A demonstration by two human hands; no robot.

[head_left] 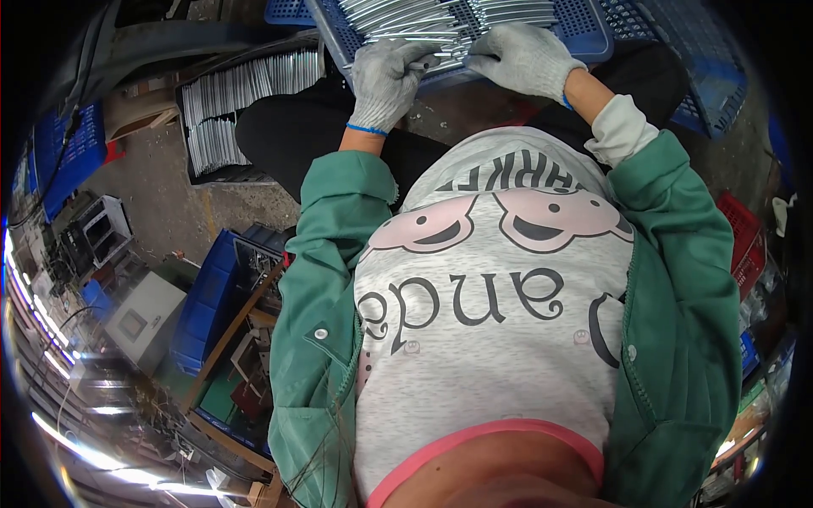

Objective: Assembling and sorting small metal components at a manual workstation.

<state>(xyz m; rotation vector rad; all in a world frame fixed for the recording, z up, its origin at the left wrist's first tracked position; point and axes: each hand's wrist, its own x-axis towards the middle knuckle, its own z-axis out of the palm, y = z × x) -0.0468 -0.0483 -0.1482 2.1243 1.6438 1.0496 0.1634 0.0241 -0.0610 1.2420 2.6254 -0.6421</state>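
Observation:
Both my hands wear grey-white knitted gloves and work at the near edge of a blue plastic crate [600, 38]. Silvery metal tubes [406, 21] lie in it in two groups, side by side. My left hand [383, 80] is closed at the crate's near left, and a tube end pokes out by its thumb and fingertips. My right hand [529, 66] is bent over the near rim with fingers drawn together, pointing left toward the tube ends. What its fingertips hold is hidden.
Left of my knee stands a dark bin [188, 140] packed with rows of similar tubes. Another blue crate [711, 76] is at the far right. On the left are a blue tub [203, 296], a white box-shaped device [146, 317] and a wooden frame [229, 330]. A red crate [738, 241] sits at right.

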